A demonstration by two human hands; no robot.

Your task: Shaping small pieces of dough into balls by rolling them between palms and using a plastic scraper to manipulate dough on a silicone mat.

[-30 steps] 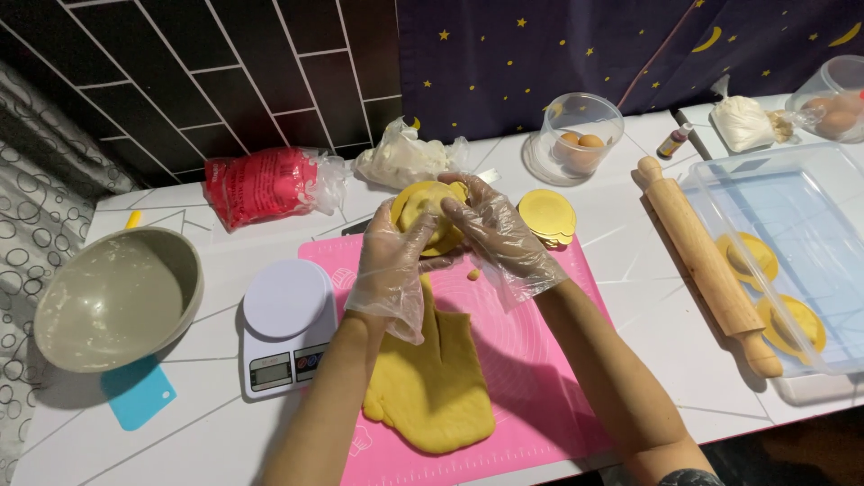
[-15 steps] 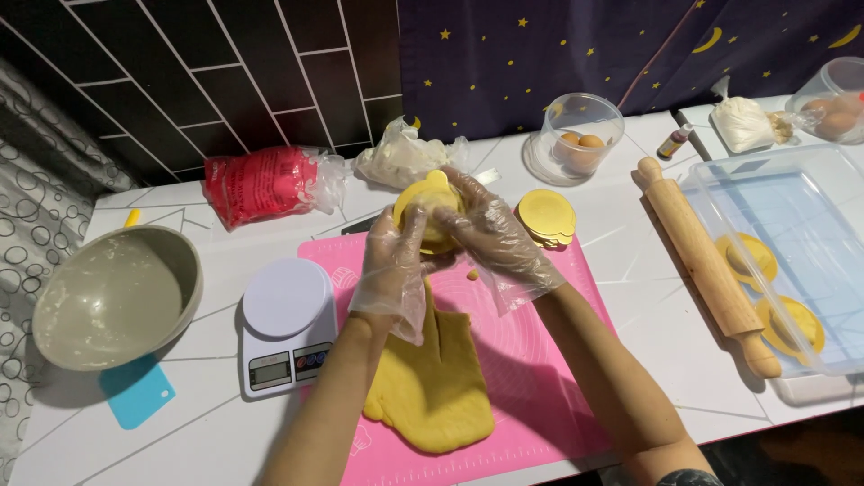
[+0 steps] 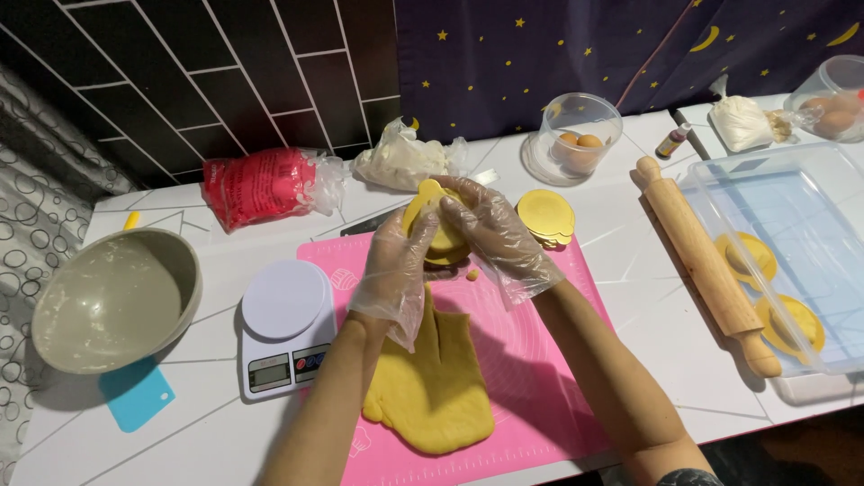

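Observation:
Both my hands wear clear plastic gloves and meet above the far end of a pink silicone mat (image 3: 540,360). My left hand (image 3: 396,270) and my right hand (image 3: 499,238) together grip a round yellow cutter (image 3: 430,216) with small ears, packed with yellow dough. Below my wrists a rolled sheet of yellow dough (image 3: 432,387) lies on the mat, with a notch cut from its far edge. A second yellow cutter piece (image 3: 545,216) rests at the mat's far right corner.
A white kitchen scale (image 3: 283,324), grey bowl (image 3: 112,297) and blue scraper (image 3: 135,396) sit left. A wooden rolling pin (image 3: 706,261) lies right, beside a clear tray (image 3: 792,243) holding yellow dough shapes. Red bag (image 3: 261,184), white bag (image 3: 400,162) and egg bowl (image 3: 580,135) stand behind.
My hands have stayed in place over the mat's far end; the fingers have shifted around the yellow cutter, turning and pressing it slightly.

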